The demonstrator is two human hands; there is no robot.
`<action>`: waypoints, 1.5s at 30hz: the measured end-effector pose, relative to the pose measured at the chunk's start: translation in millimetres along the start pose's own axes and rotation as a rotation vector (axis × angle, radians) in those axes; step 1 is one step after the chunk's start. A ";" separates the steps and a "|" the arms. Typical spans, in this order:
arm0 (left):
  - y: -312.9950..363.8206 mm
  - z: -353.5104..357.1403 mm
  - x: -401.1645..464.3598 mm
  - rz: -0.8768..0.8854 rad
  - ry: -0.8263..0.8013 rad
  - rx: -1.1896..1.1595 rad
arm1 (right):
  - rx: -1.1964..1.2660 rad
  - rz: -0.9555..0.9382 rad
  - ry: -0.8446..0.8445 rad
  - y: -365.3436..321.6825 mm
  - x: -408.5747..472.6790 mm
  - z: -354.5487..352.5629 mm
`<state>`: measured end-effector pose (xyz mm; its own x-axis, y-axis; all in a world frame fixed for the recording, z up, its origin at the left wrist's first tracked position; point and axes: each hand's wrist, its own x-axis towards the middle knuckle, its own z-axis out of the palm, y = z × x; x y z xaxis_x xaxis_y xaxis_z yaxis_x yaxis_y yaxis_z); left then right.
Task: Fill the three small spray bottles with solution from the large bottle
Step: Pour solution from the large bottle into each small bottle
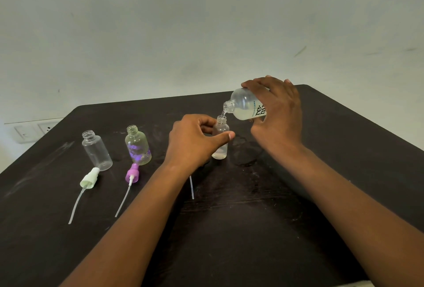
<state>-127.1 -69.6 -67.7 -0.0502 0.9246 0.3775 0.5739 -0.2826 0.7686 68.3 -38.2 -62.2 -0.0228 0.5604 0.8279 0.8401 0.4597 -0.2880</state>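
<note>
My right hand (278, 112) grips the large clear bottle (246, 104), tipped with its neck down to the left. A thin stream of liquid runs from it into the small clear spray bottle (221, 138), which stands upright with a little liquid at its bottom. My left hand (195, 141) holds that small bottle between thumb and fingers. Two more small open bottles stand to the left: a clear empty one (96, 150) and one with a purple print (137, 145).
A white spray head (90, 178) and a purple spray head (132, 173) lie with their dip tubes on the dark table (252, 218) in front of the left bottles. A third dip tube (191, 187) shows beside my left wrist. A wet ring marks the table right of the small bottle.
</note>
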 end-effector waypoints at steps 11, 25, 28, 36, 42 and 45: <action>0.9 -0.2 0.3 0.001 0.002 -0.004 | 0.000 0.000 0.002 -0.5 0.3 -0.5; 0.7 -0.2 0.8 -0.001 -0.003 -0.005 | 0.003 0.006 -0.003 -1.8 0.4 -1.4; 1.1 -0.1 0.6 -0.001 -0.003 -0.003 | 0.001 0.007 -0.007 -1.9 0.6 -2.3; 1.4 0.1 0.7 0.008 -0.002 -0.004 | 0.006 0.010 -0.018 -1.2 0.7 -1.9; 0.4 0.2 1.4 0.016 0.000 0.006 | 0.000 0.010 -0.018 -0.5 0.9 -1.6; 0.6 0.4 1.5 0.020 -0.004 0.008 | -0.005 0.008 -0.018 -0.3 0.7 -1.1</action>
<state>-126.5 -68.2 -66.8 -0.0357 0.9197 0.3909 0.5812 -0.2992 0.7568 68.6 -38.7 -60.9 -0.0255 0.5763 0.8168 0.8429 0.4517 -0.2924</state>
